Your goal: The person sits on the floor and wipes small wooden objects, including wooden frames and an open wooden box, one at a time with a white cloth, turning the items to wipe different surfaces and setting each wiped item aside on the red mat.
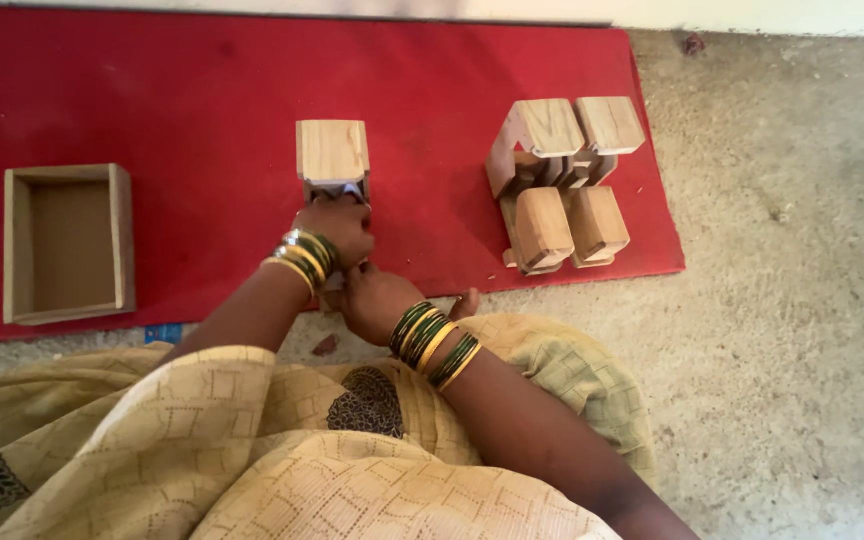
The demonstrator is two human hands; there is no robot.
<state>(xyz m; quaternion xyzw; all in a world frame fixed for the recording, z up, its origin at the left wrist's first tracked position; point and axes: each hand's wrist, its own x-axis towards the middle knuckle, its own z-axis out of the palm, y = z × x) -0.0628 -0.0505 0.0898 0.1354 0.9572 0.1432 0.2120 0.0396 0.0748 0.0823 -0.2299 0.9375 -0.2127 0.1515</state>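
1. Left hand point(337, 228) sits at the base of a wooden block piece point(333, 158), fingers curled and pressed against its lower end; the fingertips are hidden behind the knuckles, so I cannot tell whether they truly clamp it or only rest on it.
2. Right hand point(377, 300) lies just below the left one, touching it, fingers folded inward; what it holds, if anything, is hidden beneath the palm.
3. Both wrists carry stacks of green and gold bangles point(434, 342).
4. That wooden block piece stands near the middle of a red mat point(182, 110), its square, pale top face turned toward the camera, with darker recessed parts showing just under it at the hand.
5. An open wooden box point(20, 245), rectangular and shallow, lies on the left part of the mat, well apart from the hands, its inside in view.
6. On the right part of the mat stands a cluster of wooden pieces point(562, 185): four blocky tops in two rows, set close together and touching, with slotted parts between them. The near pair reaches almost to the mat's front edge.
7. The mat rests on a rough, grey floor point(792, 300), which shows to the right and along the front.
8. Yellow patterned cloth point(252, 450) of the person's garment fills the lower view.
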